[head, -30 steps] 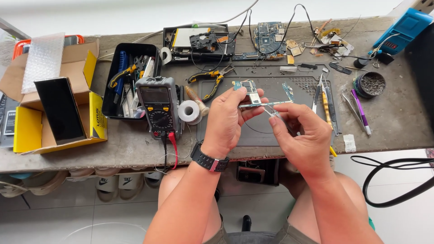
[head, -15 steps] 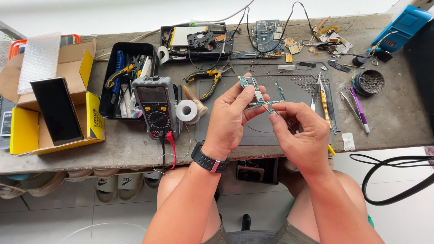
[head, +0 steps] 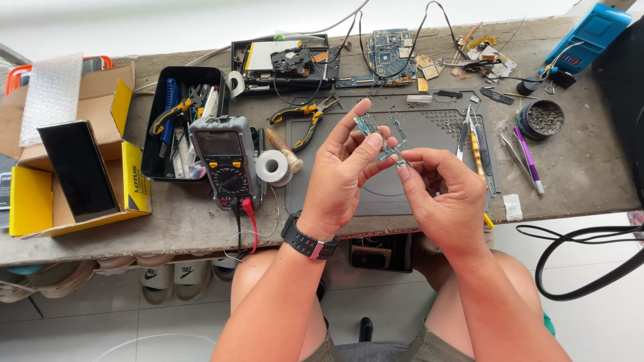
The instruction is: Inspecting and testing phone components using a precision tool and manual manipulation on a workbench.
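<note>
Green and silver, a small circuit board [head: 370, 127] sits pinched between both hands above the grey work mat [head: 436, 194]. The left hand [head: 342, 177] is closed on its upper left end with thumb and fingertips, while the right hand [head: 446, 194] grips a thin metal strip [head: 396, 155] joined to the board's lower right. A second ago the board was held lower and closer to level; it now stands higher over the mat and is tipped more steeply, which suggests the piece is being turned for a closer look. Its long axis runs diagonally, upper left to lower right, the upper end pointing toward the orange-handled pliers [head: 305, 119]. A multimeter [head: 225, 161] and a solder spool [head: 272, 165] lie just left of the hands.
</note>
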